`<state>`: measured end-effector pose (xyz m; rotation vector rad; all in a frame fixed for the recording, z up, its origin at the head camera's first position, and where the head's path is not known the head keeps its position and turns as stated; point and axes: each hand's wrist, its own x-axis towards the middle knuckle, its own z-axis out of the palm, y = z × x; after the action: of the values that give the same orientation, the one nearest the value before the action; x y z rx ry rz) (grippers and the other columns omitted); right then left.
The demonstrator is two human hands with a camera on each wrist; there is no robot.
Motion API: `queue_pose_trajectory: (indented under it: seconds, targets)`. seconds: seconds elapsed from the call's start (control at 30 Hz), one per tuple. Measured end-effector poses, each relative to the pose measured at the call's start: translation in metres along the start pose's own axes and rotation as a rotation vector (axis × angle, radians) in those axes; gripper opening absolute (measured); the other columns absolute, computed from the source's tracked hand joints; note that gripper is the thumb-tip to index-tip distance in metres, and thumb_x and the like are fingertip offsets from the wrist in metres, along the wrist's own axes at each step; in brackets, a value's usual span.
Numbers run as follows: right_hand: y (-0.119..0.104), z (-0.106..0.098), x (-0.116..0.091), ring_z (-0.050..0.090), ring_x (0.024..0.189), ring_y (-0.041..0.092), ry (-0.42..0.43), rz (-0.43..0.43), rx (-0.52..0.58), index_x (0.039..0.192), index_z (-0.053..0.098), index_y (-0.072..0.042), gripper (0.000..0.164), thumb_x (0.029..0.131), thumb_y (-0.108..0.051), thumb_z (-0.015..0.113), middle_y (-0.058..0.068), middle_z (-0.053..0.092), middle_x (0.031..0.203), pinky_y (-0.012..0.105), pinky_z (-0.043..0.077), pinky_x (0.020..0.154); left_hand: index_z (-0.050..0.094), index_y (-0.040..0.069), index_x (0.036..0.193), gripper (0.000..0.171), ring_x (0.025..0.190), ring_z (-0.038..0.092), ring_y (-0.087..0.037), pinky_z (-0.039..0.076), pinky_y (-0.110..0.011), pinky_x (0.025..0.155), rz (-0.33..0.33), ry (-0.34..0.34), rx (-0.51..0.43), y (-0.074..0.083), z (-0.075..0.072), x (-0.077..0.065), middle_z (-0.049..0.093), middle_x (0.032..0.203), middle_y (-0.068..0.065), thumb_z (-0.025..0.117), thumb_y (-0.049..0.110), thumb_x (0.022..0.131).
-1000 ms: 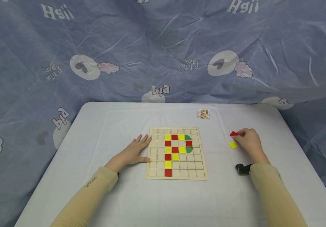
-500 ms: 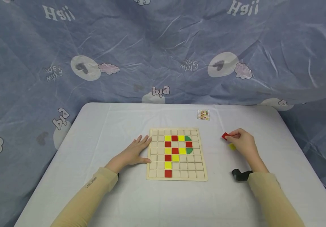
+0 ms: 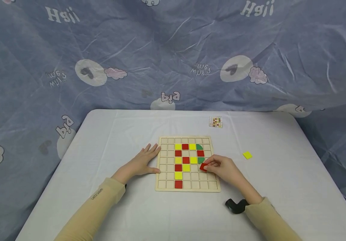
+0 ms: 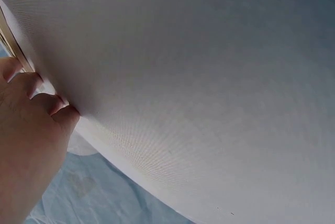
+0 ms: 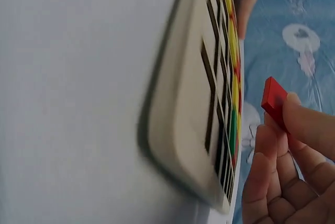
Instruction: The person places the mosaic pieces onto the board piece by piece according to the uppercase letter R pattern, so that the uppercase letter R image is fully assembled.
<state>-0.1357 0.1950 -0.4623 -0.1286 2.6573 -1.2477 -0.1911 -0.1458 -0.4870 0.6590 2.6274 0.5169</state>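
Note:
A pale wooden grid board point(image 3: 167, 184) lies mid-table, with red, yellow and green pieces set in its squares in a P-like shape. My left hand point(image 3: 141, 162) rests at the board's left edge, fingers spread and straight; the left wrist view shows its fingertips point(image 4: 65, 114) down at the table. Between thumb and fingers my right hand point(image 3: 224, 169) pinches a red square tile point(image 3: 203, 167), tilted, over the board's right part just below the lower green quarter-round piece point(image 3: 201, 160). In the right wrist view the red tile point(image 5: 275, 101) shows clear of the board point(image 5: 178, 130).
A yellow square tile point(image 3: 247, 155) lies on the white table to the right of the board. Behind the board is a small printed pattern card point(image 3: 216, 122). A black wrist device point(image 3: 236, 206) sits at my right wrist. A blue printed cloth point(image 3: 173, 50) hangs behind the table.
My right hand has carried the red tile leftward from beside the yellow tile to over the board. The yellow tile now lies uncovered. My left hand has stayed put.

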Motion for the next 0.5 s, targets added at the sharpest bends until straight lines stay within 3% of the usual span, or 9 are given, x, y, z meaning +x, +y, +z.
queue_pose_trajectory:
  seconds: [0.5]
  targets:
    - [-0.012,0.034,0.0,0.053,0.068,0.011,-0.066,-0.069,-0.08,0.085,0.071,-0.013,0.006,0.085,-0.012,0.077,-0.004,0.061,0.074,0.019,0.046,0.06,0.017,0.014,0.159,0.103,0.153,0.0,-0.037,0.008,-0.054,0.125,0.007,-0.004,0.001,0.002,-0.002,-0.001,0.009,0.166,-0.009,0.073,0.053,0.082]
